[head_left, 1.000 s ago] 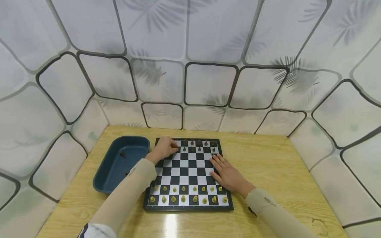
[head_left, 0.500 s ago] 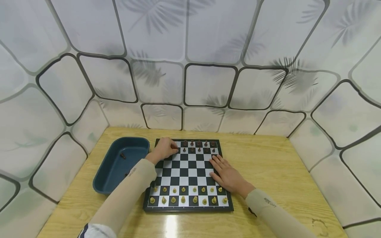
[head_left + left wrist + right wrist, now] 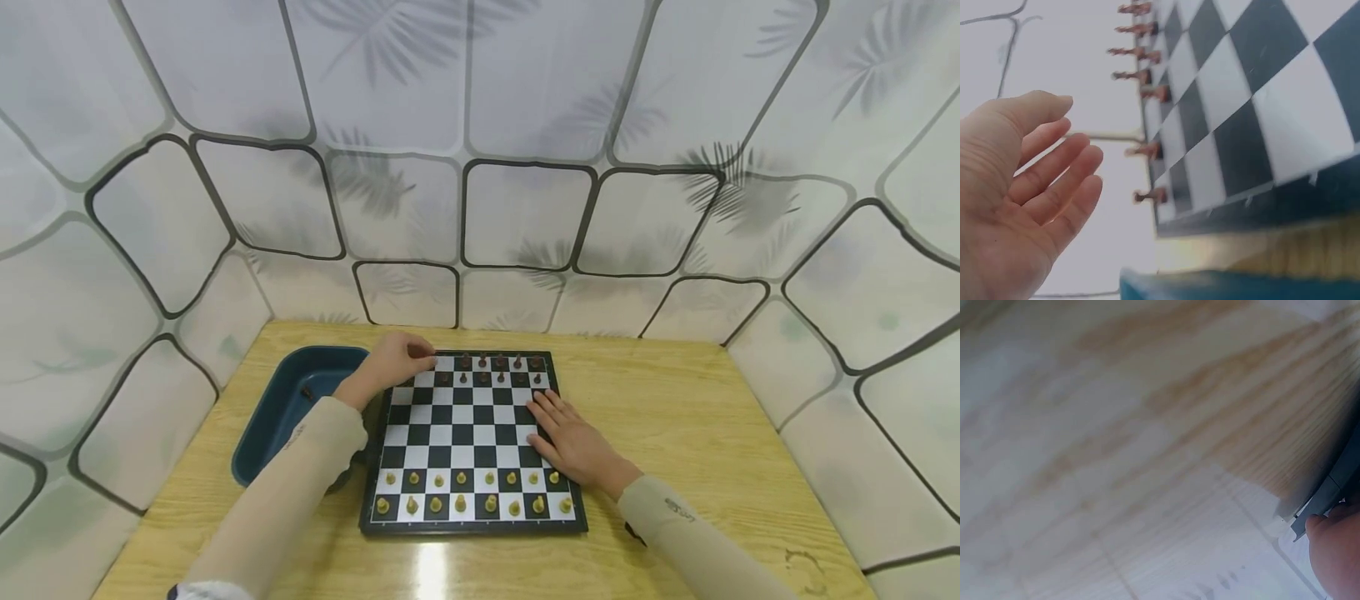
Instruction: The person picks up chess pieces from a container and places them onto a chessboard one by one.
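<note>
A black-and-white chessboard (image 3: 473,414) lies on the wooden table. My left hand (image 3: 393,363) hovers over its far left corner; in the left wrist view its fingers (image 3: 1079,206) are loosely bent, with nothing between them and the thumb. Reddish-brown chess pieces (image 3: 1150,151) stand along the board's far rows, some hidden behind that hand in the head view. Yellow chess pieces (image 3: 461,502) fill the two near rows. My right hand (image 3: 573,442) rests flat on the board's right edge, fingers extended; only part of it shows in the right wrist view.
A blue plastic bin (image 3: 251,454) stands left of the board, with a dark chess piece (image 3: 307,392) lying inside. My left forearm covers part of the bin. Bare wooden tabletop (image 3: 675,408) extends to the right, and a patterned curtain (image 3: 525,212) encloses the table.
My left hand has moved left and away from the board's far rows, uncovering a brown pawn-like piece and bare squares. The right hand has stayed in place.
</note>
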The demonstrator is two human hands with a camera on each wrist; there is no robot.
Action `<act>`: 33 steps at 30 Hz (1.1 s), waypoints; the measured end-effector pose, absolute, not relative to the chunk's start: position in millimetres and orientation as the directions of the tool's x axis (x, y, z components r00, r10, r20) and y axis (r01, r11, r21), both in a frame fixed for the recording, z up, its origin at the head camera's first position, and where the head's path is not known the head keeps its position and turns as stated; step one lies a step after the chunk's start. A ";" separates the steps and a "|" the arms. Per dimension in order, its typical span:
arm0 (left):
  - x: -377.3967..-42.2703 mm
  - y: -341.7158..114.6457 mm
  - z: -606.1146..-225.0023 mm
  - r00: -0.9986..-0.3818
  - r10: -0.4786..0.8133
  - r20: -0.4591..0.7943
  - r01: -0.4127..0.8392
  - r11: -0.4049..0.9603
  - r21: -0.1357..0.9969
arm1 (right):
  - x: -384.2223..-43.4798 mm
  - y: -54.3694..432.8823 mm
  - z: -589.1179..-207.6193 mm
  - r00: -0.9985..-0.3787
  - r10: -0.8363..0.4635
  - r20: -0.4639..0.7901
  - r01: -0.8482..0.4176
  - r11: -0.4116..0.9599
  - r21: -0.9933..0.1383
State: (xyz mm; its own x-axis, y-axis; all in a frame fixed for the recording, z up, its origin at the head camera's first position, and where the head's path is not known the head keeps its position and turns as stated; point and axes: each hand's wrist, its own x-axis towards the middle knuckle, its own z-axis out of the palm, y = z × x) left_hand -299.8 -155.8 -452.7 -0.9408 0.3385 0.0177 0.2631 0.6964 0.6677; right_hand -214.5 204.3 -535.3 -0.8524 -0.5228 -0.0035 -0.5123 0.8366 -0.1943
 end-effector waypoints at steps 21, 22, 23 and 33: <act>-257.6 -259.9 -453.8 -0.943 0.333 -0.001 0.257 0.728 0.636 | -214.6 204.9 -536.0 -0.847 -0.532 0.004 -0.522 0.829 -0.203; -255.6 -261.6 -455.1 -0.937 0.350 -0.017 0.262 0.732 0.629 | -214.5 205.1 -536.0 -0.848 -0.531 0.000 -0.520 0.830 -0.201; -253.9 -262.9 -456.2 -0.931 0.365 -0.031 0.266 0.732 0.628 | -214.6 205.3 -536.2 -0.848 -0.530 0.001 -0.519 0.830 -0.204; -243.4 -266.0 -466.9 -0.885 0.450 -0.123 0.279 0.721 0.634 | -215.0 204.7 -536.6 -0.849 -0.529 -0.004 -0.517 0.831 -0.206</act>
State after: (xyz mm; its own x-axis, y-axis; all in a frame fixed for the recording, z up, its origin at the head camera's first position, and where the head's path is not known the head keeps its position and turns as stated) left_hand -243.4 -266.0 -466.9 -0.8846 0.4499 -0.1225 0.2792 0.7215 0.6337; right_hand -215.0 204.7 -536.6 -0.8485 -0.5292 -0.0041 -0.5172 0.8308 -0.2056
